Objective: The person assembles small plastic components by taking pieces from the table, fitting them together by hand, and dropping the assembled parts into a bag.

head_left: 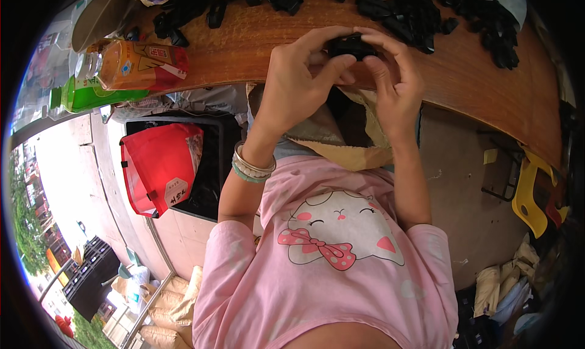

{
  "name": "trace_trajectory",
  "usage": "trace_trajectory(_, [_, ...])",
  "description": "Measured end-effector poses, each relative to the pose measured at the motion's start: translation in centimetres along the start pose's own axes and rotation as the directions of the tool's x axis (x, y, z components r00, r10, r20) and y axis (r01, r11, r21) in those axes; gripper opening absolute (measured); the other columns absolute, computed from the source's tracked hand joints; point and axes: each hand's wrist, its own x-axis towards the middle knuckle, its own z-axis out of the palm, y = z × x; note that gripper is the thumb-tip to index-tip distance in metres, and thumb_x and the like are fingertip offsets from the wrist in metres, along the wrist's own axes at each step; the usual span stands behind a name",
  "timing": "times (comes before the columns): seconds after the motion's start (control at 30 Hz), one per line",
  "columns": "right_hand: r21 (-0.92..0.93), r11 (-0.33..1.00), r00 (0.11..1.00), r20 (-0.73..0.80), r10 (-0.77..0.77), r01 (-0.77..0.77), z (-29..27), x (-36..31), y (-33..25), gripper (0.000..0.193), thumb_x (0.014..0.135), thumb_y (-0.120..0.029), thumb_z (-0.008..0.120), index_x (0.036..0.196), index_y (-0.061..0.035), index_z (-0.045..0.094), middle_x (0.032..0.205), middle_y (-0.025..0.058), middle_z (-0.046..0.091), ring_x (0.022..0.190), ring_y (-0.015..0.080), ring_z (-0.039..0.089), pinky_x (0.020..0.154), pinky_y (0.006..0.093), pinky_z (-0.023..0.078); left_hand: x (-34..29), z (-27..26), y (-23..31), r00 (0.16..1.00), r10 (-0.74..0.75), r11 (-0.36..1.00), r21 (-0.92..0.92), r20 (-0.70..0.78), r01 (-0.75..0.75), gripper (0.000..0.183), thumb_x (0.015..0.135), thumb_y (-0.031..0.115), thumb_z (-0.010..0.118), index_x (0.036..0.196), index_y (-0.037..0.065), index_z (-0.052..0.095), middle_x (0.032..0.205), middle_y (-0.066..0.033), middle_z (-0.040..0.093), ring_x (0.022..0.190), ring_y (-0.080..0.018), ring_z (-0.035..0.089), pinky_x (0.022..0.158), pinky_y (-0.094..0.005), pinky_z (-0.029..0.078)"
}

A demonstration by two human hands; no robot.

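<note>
Left hand [298,84] and right hand [397,81], fingers bent nearly closed, are pinching small black part [351,47] between them over wooden table [234,53]; loose black pieces [399,19] are lying heaped along far side

And straight over now to a worn brown wooden table [475,75], down to dull floor [451,197], then out left into glaring white daylight [67,172], with green foliage [27,221] towards the edge.
</note>
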Motion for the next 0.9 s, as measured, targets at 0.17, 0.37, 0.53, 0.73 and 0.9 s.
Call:
trace_trajectory(0.17, [0.213, 0.967, 0.990, 0.022, 0.137, -0.138, -0.2, 0.6, -0.6, 0.022, 0.087, -0.001, 0.059, 0.109, -0.0024, 0.063, 0.108, 0.0058, 0.063, 0.095, 0.0121, 0.057, 0.082, 0.0234, 0.045, -0.1, -0.3, 0.2, 0.992, 0.111, 0.973, 0.198, 0.059, -0.120, 0.031, 0.086, -0.005, 0.057, 0.117, -0.004, 0.057, 0.086, -0.0108, 0.066, 0.075, -0.0144, 0.066, 0.067, -0.0242, 0.055])
trace_trajectory(0.37, [-0.106, 0.982, 0.985, -0.055, -0.164, 0.158, -0.4, 0.3, 0.2, 0.016, 0.087, -0.004, 0.059, 0.102, -0.0005, 0.064, 0.109, 0.0096, 0.063, 0.090, 0.0140, 0.058, 0.079, 0.0257, 0.046, 0.1, -0.1, 0.1, 0.999, 0.015, 1.000, -0.001, 0.042, -0.015, 0.028, 0.084, -0.002, 0.063, 0.111, -0.007, 0.057, 0.079, -0.0125, 0.068, 0.072, -0.0154, 0.068, 0.064, -0.0249, 0.056])
trace_trajectory(0.53, [-0.032, 0.993, 0.993, -0.003, -0.118, 0.118, -0.4, 0.5, 0.2, 0.014, 0.082, 0.001, 0.061, 0.096, 0.0009, 0.063, 0.107, 0.0111, 0.063, 0.091, 0.0169, 0.059, 0.081, 0.0264, 0.046, 0.0, -0.6, 0.1, 0.995, -0.025, 0.996, -0.087, 0.099, 0.033, 0.030, 0.084, -0.004, 0.063, 0.112, -0.009, 0.056, 0.085, -0.0132, 0.068, 0.075, -0.0160, 0.068, 0.068, -0.0250, 0.057])
trace_trajectory(0.73, [0.102, 0.990, 0.995, 0.026, 0.093, -0.095, -0.1, 0.2, -0.5, 0.022, 0.084, 0.002, 0.060, 0.106, 0.0021, 0.060, 0.109, 0.0067, 0.062, 0.092, 0.0133, 0.058, 0.082, 0.0252, 0.046, -0.4, -0.5, 0.1, 0.990, 0.136, 0.968, 0.210, 0.039, -0.141, 0.033, 0.080, -0.004, 0.063, 0.113, -0.003, 0.059, 0.092, -0.0144, 0.068, 0.079, -0.0187, 0.068, 0.068, -0.0283, 0.056])
trace_trajectory(0.9, [0.083, 0.993, 0.997, 0.005, 0.081, -0.081, 0.3, -0.1, -0.3, 0.027, 0.084, 0.004, 0.060, 0.111, 0.0024, 0.058, 0.104, 0.0049, 0.061, 0.092, 0.0119, 0.057, 0.082, 0.0238, 0.046, -0.5, 0.3, 0.2, 0.972, 0.233, 0.938, 0.263, -0.002, -0.225, 0.034, 0.078, -0.005, 0.061, 0.112, -0.001, 0.060, 0.096, -0.0148, 0.067, 0.077, -0.0223, 0.069, 0.067, -0.0291, 0.055])
